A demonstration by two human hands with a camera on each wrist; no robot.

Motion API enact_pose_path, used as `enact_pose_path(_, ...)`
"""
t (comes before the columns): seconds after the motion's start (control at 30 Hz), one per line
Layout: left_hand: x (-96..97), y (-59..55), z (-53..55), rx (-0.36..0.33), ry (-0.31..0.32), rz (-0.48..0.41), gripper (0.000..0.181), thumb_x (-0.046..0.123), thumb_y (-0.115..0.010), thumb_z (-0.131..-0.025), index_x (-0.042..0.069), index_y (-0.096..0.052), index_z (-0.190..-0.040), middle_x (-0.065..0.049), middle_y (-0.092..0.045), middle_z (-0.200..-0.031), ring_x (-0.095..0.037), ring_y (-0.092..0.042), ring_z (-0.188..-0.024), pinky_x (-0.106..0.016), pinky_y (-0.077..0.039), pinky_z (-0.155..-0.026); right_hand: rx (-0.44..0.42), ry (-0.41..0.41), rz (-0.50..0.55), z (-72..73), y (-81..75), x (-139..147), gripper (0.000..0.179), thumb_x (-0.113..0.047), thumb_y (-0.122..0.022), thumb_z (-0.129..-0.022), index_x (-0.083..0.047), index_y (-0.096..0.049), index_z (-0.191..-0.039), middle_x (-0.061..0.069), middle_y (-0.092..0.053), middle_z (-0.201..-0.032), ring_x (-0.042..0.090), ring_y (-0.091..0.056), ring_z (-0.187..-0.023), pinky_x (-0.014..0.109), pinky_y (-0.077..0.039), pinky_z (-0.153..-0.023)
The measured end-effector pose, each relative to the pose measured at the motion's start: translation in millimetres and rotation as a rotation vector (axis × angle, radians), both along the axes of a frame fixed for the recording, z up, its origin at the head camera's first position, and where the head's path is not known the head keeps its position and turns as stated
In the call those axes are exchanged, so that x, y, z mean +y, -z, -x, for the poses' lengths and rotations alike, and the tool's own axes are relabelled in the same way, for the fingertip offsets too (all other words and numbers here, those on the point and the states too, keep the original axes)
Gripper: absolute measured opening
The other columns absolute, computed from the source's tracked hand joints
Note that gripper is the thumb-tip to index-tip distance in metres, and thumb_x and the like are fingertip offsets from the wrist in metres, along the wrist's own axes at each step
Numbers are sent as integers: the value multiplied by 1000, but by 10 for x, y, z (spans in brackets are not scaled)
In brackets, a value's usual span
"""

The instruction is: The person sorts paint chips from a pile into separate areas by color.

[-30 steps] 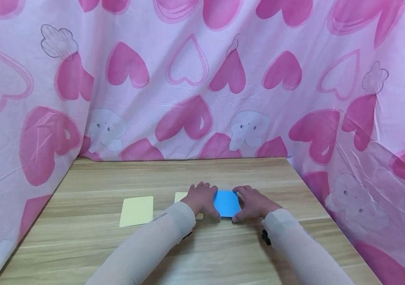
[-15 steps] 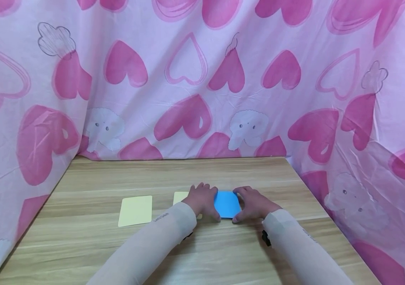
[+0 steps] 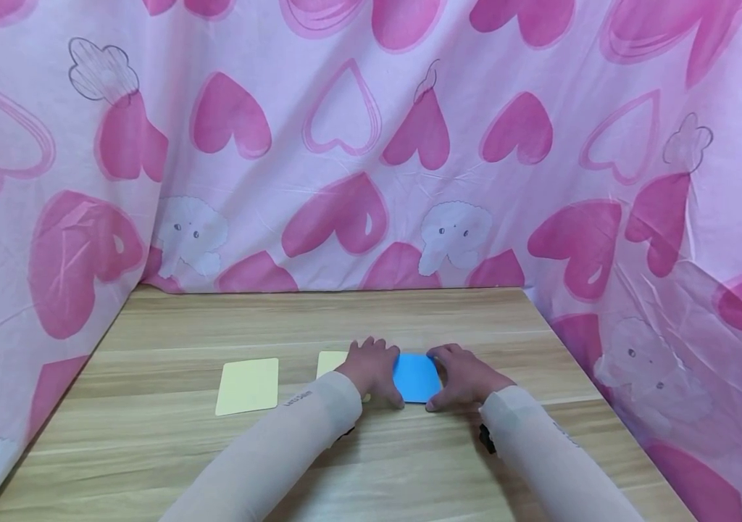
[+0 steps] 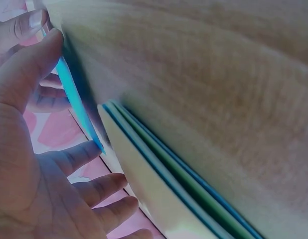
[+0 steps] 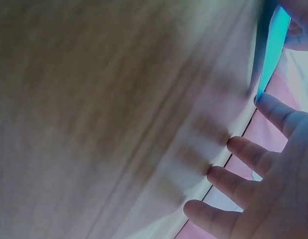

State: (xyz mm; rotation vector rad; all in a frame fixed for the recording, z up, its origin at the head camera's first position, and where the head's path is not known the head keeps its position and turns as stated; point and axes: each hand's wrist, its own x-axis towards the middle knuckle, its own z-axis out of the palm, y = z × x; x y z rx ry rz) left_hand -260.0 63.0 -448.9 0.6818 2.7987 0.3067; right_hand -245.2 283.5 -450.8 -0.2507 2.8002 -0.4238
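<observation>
A square blue card [image 3: 417, 378] lies between my hands, right of the table's middle. My left hand [image 3: 371, 368] holds its left edge with thumb and index finger at the corners. At the opposite edge, my right hand [image 3: 469, 375] grips it likewise, thumb in front and index finger behind. Both wrist views show the card edge-on, close over the wood, with the other fingers spread. Beneath my left hand is a stack of cards [image 4: 139, 172], pale yellow on top with blue and green edges below; my hand and sleeve hide much of it in the head view.
A pale yellow square card [image 3: 248, 386] lies farther left on the wood-grain table [image 3: 319, 319]. Pink curtains [image 3: 338, 210] with hearts and white cartoon animals hang along the back and both sides. Light sleeves cover both forearms.
Both hands have drawn the blue card very slightly toward the person, keeping the same hold. The yellow cards stay in place; the head view has shifted a little.
</observation>
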Motion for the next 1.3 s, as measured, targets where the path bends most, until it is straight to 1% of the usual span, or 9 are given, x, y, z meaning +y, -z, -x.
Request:
enact_pose_path(0.23,17,6,5,-13,-10,6,98,60,-85,-55,23,-51,-138,-6,-51,-137,-33,-37,-133,-61,-23,-111,6,2,-9,-2,15,-1,104,-64,-87,-50,-26,-47,-139,1,-40,-142,25,-41,-123,51,-43,-100)
enact_pose_path(0.37,20,-10,7,-4,-6,7,97,60,-85,-54,22,-52,-137,-6,-52,-135,-33,-38,-131,-61,-24,-110,10,-2,-12,-3,8,-1,104,-63,-87,-50,-26,-47,-139,1,-41,-143,25,-42,-122,51,-44,-100)
enact_pose_path(0.57,21,-2,2,14,1,15,97,62,-84,-54,22,-53,-136,-6,-53,-132,-32,-41,-129,-60,-27,-109,1,6,-13,-1,1,-5,105,-64,-87,-49,-26,-47,-139,1,-41,-142,25,-42,-122,51,-44,-99)
enact_pose_path(0.7,15,-9,-7,9,-6,11,97,61,-85,-54,22,-53,-137,-6,-53,-133,-33,-40,-130,-61,-26,-109,-9,14,-3,-5,-7,-17,106,-63,-87,-50,-26,-46,-140,1,-40,-143,26,-40,-124,53,-43,-100)
enact_pose_path(0.93,5,-10,-3,13,4,15,98,61,-84,-54,22,-51,-138,-6,-53,-134,-32,-40,-130,-60,-26,-109,3,2,-11,-6,-1,-18,108,-63,-87,-51,-26,-44,-143,1,-39,-145,25,-40,-126,51,-41,-103)
enact_pose_path(1.17,-12,0,-8,18,17,11,98,62,-83,-55,21,-50,-139,-6,-53,-133,-31,-41,-128,-60,-26,-109,-28,27,-9,9,18,-14,110,-66,-86,-48,-28,-43,-143,0,-38,-146,25,-39,-127,55,-41,-102)
enact_pose_path(1.3,-25,3,0,13,11,6,101,63,-83,-53,22,-50,-139,-5,-52,-134,-31,-40,-129,-60,-26,-109,-33,28,-6,11,22,-7,111,-66,-86,-48,-29,-43,-143,-1,-38,-146,25,-39,-127,55,-41,-102)
